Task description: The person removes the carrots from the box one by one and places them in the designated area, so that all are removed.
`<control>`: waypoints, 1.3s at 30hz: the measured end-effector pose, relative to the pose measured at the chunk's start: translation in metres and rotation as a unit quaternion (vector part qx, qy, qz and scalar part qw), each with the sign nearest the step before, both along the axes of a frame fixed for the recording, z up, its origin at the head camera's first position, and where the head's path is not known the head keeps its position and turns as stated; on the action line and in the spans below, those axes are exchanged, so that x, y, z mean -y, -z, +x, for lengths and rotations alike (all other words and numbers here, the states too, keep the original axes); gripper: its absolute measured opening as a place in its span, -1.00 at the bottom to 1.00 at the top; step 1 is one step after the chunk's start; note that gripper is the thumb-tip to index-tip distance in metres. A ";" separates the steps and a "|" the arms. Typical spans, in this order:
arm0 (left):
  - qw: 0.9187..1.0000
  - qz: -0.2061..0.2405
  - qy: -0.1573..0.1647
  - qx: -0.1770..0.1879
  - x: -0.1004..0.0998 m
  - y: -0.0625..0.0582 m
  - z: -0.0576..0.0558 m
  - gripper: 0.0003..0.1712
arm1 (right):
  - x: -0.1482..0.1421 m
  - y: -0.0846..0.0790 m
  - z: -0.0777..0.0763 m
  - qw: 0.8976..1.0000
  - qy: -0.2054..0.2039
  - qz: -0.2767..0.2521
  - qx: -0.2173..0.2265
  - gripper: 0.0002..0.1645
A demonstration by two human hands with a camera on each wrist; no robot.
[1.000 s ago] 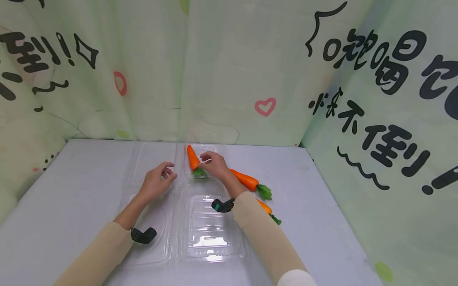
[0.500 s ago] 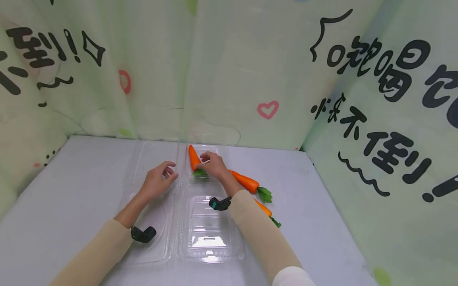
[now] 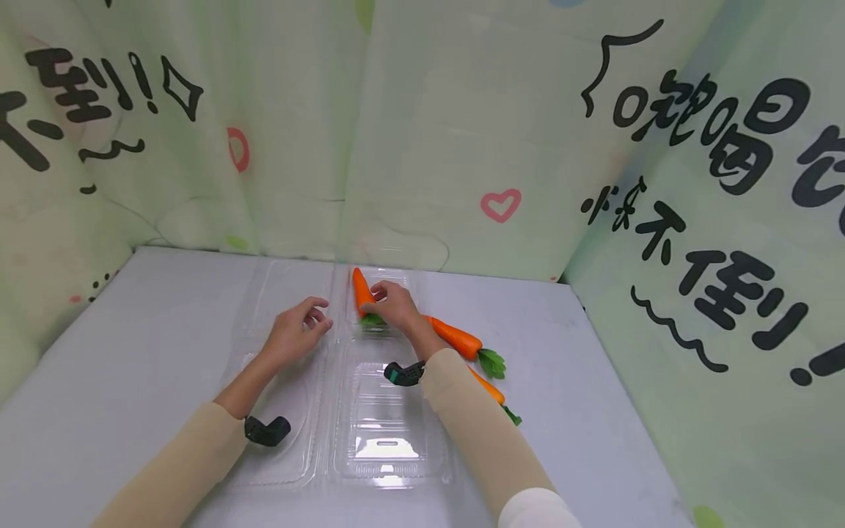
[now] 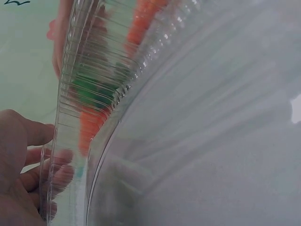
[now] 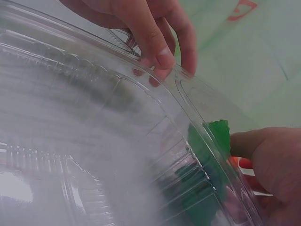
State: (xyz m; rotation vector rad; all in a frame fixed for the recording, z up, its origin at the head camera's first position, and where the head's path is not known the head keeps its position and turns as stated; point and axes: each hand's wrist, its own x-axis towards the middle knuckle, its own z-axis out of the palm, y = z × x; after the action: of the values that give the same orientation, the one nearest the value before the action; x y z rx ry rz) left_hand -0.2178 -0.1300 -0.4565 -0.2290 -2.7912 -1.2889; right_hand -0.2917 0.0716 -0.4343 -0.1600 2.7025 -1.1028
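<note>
A toy-looking orange carrot (image 3: 361, 287) with green leaves lies in the right half of the far clear plastic box (image 3: 348, 323). My right hand (image 3: 396, 306) pinches it near the leaf end; in the right wrist view, that hand (image 5: 282, 162) sits by the green leaves (image 5: 218, 134), with orange showing between its fingers. My left hand (image 3: 297, 334) is held over the box's left half, its fingers loosely bent, with a gap between thumb and fingers. In the left wrist view, clear plastic partly covers the left fingers (image 4: 63, 176), so contact with the box is hard to tell.
Nearer stands a second clear plastic box (image 3: 389, 469), spread with its halves side by side. Two more carrots lie right of the boxes: one (image 3: 455, 337) by my right wrist, another (image 3: 491, 389) partly behind the sleeve. A printed curtain (image 3: 422, 147) encloses the white table (image 3: 594, 411).
The head view has shifted slightly. The right fingers have settled closer onto the carrot near its leaves. The left hand stays in about the same place.
</note>
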 end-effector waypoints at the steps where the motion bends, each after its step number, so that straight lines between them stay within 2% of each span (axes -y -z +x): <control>1: 1.000 0.000 0.001 0.003 0.000 0.000 0.000 -0.54 | 0.001 0.001 -0.001 1.000 0.001 0.004 0.002 -0.48; 15: 1.000 -0.003 -0.005 0.016 0.000 0.001 -0.002 -0.54 | 0.004 0.001 -0.002 1.000 0.003 0.019 0.023 -0.46; 21: 1.000 0.002 -0.001 0.007 0.001 0.001 -0.001 -0.54 | 0.004 0.000 -0.001 0.999 0.006 0.019 0.029 -0.50; 32: 1.000 0.000 -0.002 -0.009 0.001 0.001 0.000 -0.54 | 0.003 -0.002 -0.002 1.000 0.016 0.016 -0.012 -0.50; 39: 1.000 -0.001 -0.005 -0.010 0.000 -0.001 0.001 -0.55 | 0.000 -0.008 0.000 0.999 0.019 -0.006 -0.032 -0.49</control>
State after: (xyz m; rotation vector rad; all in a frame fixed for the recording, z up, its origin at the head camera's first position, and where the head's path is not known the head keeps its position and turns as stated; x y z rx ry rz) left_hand -0.2164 -0.1303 -0.4559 -0.2256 -2.7727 -1.2739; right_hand -0.2918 0.0713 -0.4265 -0.1474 2.7656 -1.1451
